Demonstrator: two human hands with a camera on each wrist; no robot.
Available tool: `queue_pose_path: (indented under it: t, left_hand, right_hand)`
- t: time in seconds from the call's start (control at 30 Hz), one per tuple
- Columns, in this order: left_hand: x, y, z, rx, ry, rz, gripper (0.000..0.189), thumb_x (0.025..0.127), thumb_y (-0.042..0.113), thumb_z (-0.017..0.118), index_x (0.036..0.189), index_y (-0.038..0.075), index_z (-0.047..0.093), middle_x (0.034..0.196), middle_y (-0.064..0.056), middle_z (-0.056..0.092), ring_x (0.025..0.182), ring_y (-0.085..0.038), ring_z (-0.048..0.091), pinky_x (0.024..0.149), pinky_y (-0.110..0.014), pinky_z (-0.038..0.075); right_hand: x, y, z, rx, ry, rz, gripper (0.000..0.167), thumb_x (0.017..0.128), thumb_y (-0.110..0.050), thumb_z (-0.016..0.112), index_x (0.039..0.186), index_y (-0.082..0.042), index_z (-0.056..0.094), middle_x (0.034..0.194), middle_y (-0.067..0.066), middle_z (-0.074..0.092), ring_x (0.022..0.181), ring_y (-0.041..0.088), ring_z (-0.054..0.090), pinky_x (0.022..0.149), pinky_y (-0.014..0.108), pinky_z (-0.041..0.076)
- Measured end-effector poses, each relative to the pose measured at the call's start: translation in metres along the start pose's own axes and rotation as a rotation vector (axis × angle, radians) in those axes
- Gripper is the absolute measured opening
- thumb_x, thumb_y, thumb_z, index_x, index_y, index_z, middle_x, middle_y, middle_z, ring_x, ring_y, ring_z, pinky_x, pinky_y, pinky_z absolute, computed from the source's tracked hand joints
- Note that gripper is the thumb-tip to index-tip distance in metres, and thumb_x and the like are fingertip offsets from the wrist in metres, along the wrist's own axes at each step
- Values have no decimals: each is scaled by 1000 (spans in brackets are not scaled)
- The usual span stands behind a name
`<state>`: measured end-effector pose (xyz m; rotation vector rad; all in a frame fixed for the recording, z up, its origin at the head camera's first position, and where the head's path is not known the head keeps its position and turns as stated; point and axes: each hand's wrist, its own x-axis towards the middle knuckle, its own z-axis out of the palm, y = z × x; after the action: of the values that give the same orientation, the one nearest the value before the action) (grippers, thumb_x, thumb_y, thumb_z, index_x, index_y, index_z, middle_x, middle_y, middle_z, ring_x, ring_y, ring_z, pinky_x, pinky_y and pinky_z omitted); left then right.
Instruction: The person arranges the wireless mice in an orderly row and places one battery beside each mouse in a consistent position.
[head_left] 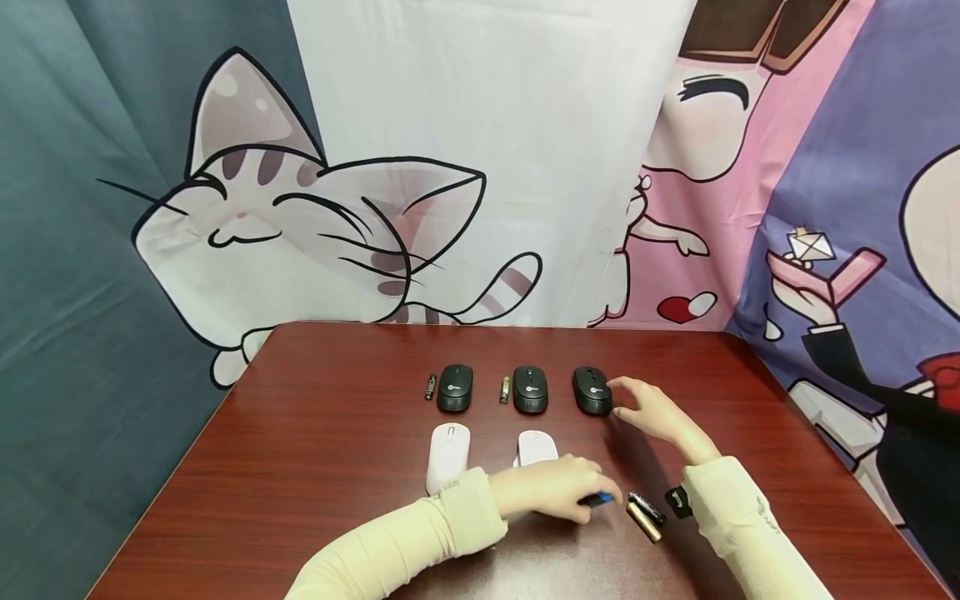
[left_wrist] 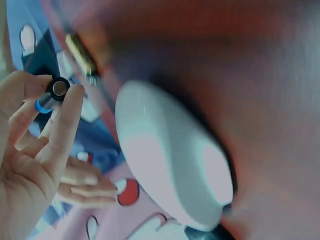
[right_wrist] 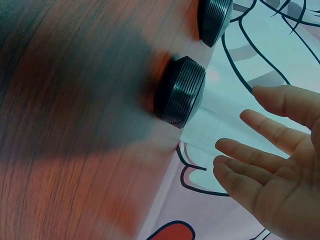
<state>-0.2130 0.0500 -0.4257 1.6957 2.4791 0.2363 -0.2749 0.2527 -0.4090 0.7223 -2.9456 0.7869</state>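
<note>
My left hand pinches a battery with a blue band between thumb and fingertips, above the table in front of a white mouse. That mouse looms large in the left wrist view. My right hand is beside the rightmost black mouse, its fingers spread and holding nothing. In the right wrist view the fingers look apart from the black mouse. Between the two arms, a gold battery and a dark battery lie side by side on the table.
Two more black mice, one in the middle and one at left, line the back. Each has a small battery on its left, one greenish, one dark. A pinkish-white mouse lies in front, partly behind my left sleeve.
</note>
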Motion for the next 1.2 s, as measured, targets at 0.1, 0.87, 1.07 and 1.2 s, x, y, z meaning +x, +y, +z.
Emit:
queue_pose_path:
  t: [0.1,0.87,1.07,1.2]
  left_hand:
    - [2,-12,-7,-28,26,-53,44,77,13,69,119,21,63,93,7,60,77,0,48,65,-12,37]
    - [42,-97,-27,-305,444,-738,33,77,9,73,109,11,67,105,-6,70,94,-24,66,79,-32,52]
    - [73,-102,-14,-301,542,-830,25,76,6,73,100,7,67,95,-7,71,91,-25,66,79,-32,52]
    - [90,-99,-3,-249,529,-911,3,79,6,67,81,6,69,82,-6,71,81,-22,69,70,-29,53]
  right_hand:
    - [2,1,1,-1,0,-3,38,83,-3,64,117,9,55,116,28,59,111,44,55,91,57,43]
    - [51,22,11,-31,-128,-28,41,78,1,67,114,15,54,111,30,60,103,43,57,92,54,45]
    - [60,29,14,-38,-176,42,46,76,-2,69,116,15,54,111,31,59,100,41,57,90,52,46]
    - [62,26,16,-112,-242,151,48,74,-4,73,115,13,56,111,29,60,96,36,57,87,47,48]
